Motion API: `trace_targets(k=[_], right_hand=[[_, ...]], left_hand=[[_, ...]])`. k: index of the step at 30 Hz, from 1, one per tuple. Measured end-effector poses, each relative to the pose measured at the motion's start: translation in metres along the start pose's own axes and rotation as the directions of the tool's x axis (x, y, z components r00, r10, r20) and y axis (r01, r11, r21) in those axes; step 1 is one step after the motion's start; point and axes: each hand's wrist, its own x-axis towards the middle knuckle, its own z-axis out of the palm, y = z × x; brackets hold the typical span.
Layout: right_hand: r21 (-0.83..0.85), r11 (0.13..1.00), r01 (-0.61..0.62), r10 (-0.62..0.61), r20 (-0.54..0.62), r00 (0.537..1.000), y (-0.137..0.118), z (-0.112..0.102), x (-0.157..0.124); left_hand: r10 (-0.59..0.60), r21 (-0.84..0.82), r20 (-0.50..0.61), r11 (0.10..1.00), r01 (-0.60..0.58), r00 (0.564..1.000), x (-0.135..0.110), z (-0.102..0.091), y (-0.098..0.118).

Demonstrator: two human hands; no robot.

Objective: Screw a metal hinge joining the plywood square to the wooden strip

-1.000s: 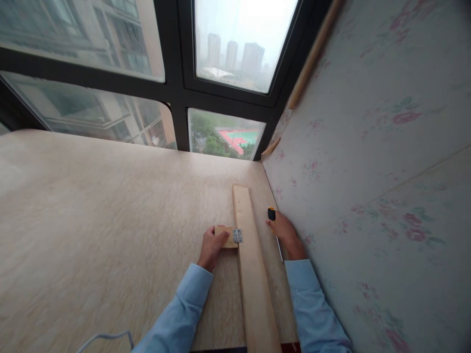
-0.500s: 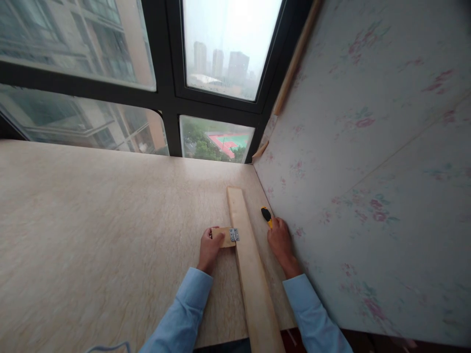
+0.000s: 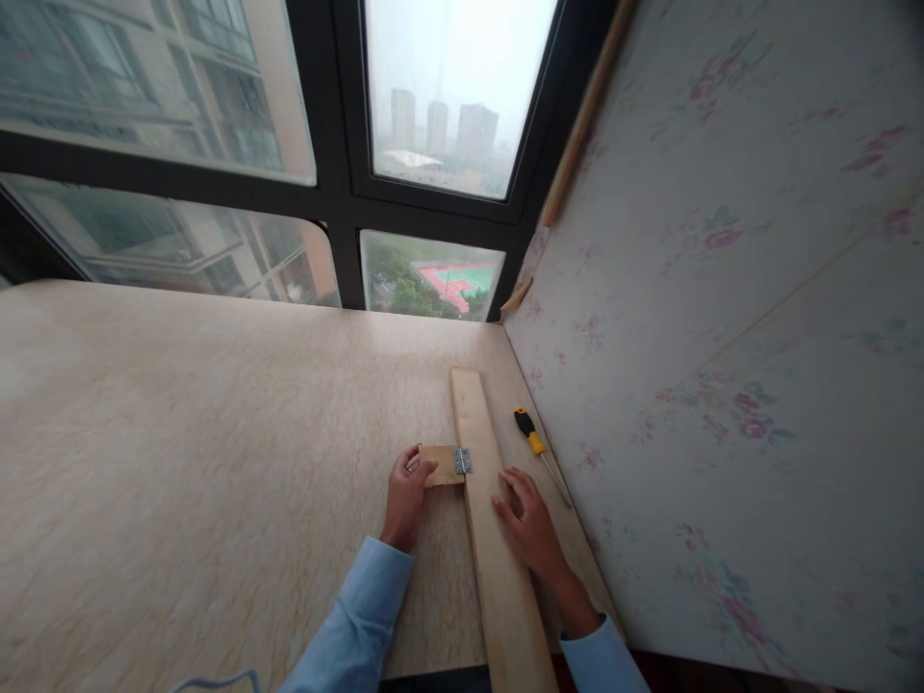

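Note:
My left hand (image 3: 408, 496) grips a small wooden block (image 3: 442, 466) by its left end, thumb on top. A metal hinge (image 3: 463, 461) joins that block to a long wooden board (image 3: 498, 568), which runs away from me along the ledge. My right hand (image 3: 530, 525) rests at the board's right edge, fingers apart and holding nothing. Beyond it, near the wall, lies a screwdriver (image 3: 532, 433) with a black and yellow handle, its shaft pointing back toward me.
The pale marbled ledge (image 3: 217, 462) stretches left and up to dark-framed windows (image 3: 346, 207). A wall with floral paper (image 3: 722, 385) stands close on the right. A bluish-white curved cord or loop (image 3: 220, 681) shows at the bottom left. The board reaches past the ledge's front edge.
My right hand has let go of the screwdriver, which now lies by the wall, and has moved left onto the board. My left hand still holds the wooden block.

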Motion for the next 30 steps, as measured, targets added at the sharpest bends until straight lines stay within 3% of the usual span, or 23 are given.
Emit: trace_targets(k=[4,8,10,13,16,18,21,23,26,30], right_hand=[[0.109,0.993,-0.043,0.042,0.014,0.999,0.0,-0.004,-0.005],[0.224,0.97,-0.097,0.091,0.037,0.995,-0.004,-0.006,-0.002],[0.286,0.952,-0.11,0.098,0.056,0.994,-0.006,-0.006,0.001],[0.349,0.932,-0.093,0.07,0.078,0.994,-0.001,-0.002,0.004],[0.38,0.917,-0.123,0.104,0.07,0.992,0.01,0.003,0.004],[0.397,0.9,-0.182,0.174,0.057,0.983,0.017,0.006,0.002],[0.392,0.892,-0.226,0.228,0.041,0.973,0.021,0.006,0.0],[0.34,0.92,-0.197,0.191,0.051,0.98,0.017,0.004,0.0],[0.219,0.968,-0.124,0.112,0.062,0.992,0.009,0.0,0.002],[0.166,0.98,-0.105,0.098,0.052,0.994,0.002,-0.003,0.003]], left_hand=[[0.114,0.107,0.054,0.987,-0.119,0.992,-0.015,0.015,0.014],[0.244,0.291,0.227,0.907,-0.305,0.943,-0.031,0.037,0.013],[0.309,0.434,0.346,0.785,-0.443,0.886,-0.038,0.045,0.007],[0.32,0.603,0.539,0.5,-0.622,0.779,-0.048,0.052,-0.005],[0.254,0.633,0.684,0.259,-0.73,0.684,-0.055,0.053,-0.012],[0.239,0.618,0.73,0.167,-0.768,0.64,-0.06,0.05,-0.016],[0.247,0.596,0.756,0.123,-0.793,0.606,-0.067,0.041,-0.019],[0.271,0.593,0.749,0.133,-0.794,0.605,-0.071,0.032,-0.021],[0.33,0.612,0.705,0.165,-0.774,0.628,-0.075,0.016,-0.023],[0.394,0.66,0.606,0.236,-0.713,0.691,-0.072,-0.004,-0.022]])
